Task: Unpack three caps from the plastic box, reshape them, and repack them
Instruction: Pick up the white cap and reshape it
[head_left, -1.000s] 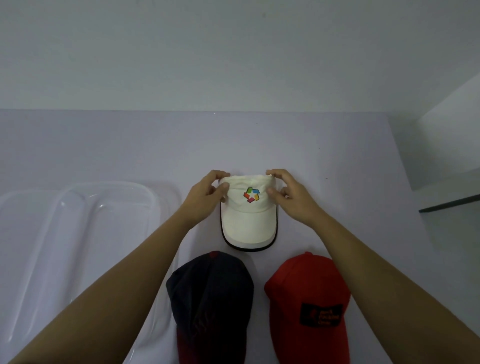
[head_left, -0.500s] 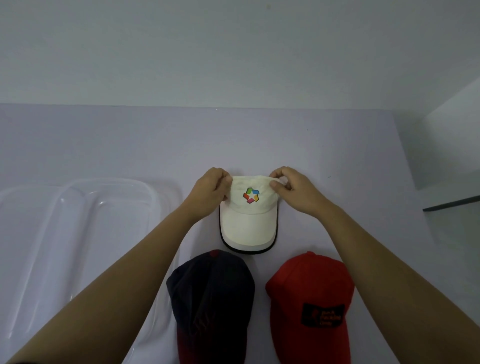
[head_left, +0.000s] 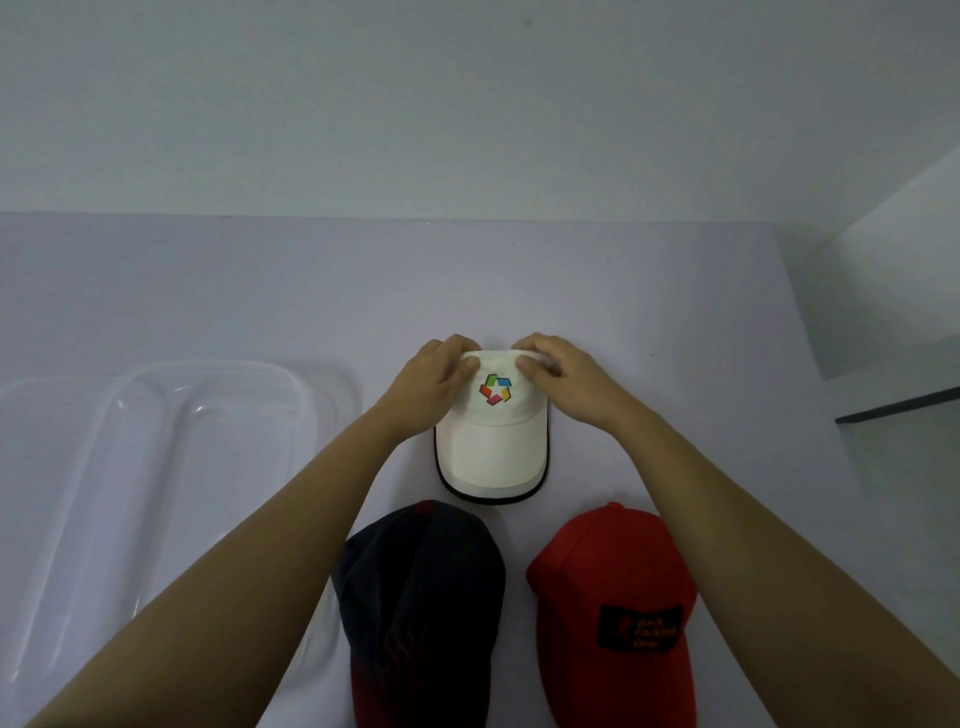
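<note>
Left hand, right hand: my grip clamped on white cap crown, centre frame. Dark cap, red cap lie lower centre on tabletop, all three outside the clear plastic box at left.

left hand and right hand closer together, thumbs nearer white cap logo

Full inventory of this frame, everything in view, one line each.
white fabric cap with multicolour logo: 1, white with black brim edge, table centre
dark navy fabric cap: 1, navy, near edge, left of the red cap
red fabric cap with black patch: 1, red, near edge, right
clear plastic box: 1, transparent, table left
table: 1, pale lilac
left hand: 1, fingers pinch white cap's crown
right hand: 1, fingers pinch same crown
</note>
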